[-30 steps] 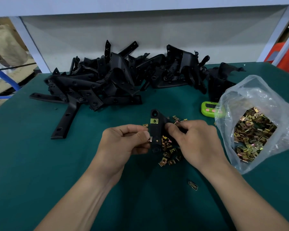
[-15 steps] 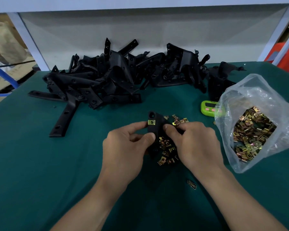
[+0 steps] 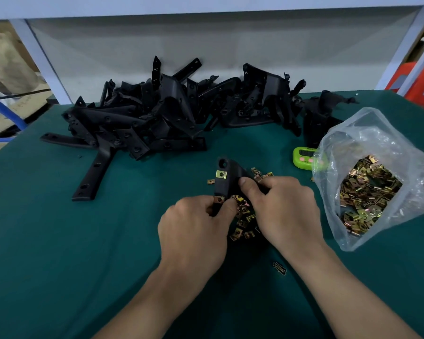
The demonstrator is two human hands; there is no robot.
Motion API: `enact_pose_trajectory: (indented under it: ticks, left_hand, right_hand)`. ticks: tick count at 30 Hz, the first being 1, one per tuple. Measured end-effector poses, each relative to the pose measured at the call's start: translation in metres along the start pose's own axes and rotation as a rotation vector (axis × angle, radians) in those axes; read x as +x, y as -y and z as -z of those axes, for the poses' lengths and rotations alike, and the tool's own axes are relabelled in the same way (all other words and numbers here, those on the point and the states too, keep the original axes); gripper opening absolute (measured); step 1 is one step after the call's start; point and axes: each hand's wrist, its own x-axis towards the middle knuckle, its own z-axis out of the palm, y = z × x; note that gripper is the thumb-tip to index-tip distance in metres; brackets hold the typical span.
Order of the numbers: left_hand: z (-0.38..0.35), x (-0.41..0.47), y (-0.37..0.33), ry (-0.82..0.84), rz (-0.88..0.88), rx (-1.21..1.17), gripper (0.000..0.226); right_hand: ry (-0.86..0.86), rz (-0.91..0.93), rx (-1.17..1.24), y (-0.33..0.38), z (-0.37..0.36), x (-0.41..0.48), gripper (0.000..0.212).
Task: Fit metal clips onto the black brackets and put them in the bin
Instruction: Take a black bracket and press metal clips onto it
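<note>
One bracket (image 3: 225, 186) carries two clips (image 3: 221, 174); the left hand (image 3: 194, 231) pinches its lower end, and the right hand (image 3: 284, 209) grips its right side.

Green table (image 3: 47, 241) carries bracket pile (image 3: 157, 118), loose clips (image 3: 245, 223), clip bag (image 3: 377, 177), timer (image 3: 304, 155).

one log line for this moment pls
step: fitting clip | left hand: pinches near clip onto bracket | right hand: grips bracket | far clip: fitted | loose clips: between hands

Left hand (image 3: 194, 231) and right hand (image 3: 282, 209) sit close together, fingers curled in pinching grips.
</note>
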Motion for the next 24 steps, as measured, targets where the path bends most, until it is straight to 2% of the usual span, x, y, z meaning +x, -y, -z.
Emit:
enact_pose_trajectory:
  ticks: [7, 19, 22, 24]
  left_hand:
    - [-0.002, 0.001, -0.002, -0.026, -0.020, 0.076, 0.042]
    - [0.006, 0.003, 0.003, -0.098, -0.268, 0.043, 0.050]
    - [0.008, 0.001, 0.003, -0.095, -0.268, 0.062, 0.038]
    - [0.012, 0.000, -0.002, -0.071, -0.247, 0.004, 0.022]
  right_hand:
    - [-0.002, 0.000, 0.010, 0.000, 0.001, 0.001, 0.059]
    - [0.026, 0.042, 0.090, 0.012, 0.003, -0.010, 0.059]
    - [0.030, 0.049, 0.117, 0.020, 0.007, -0.014, 0.056]
    - [0.068, 0.047, 0.145, 0.026, 0.015, -0.017, 0.050]
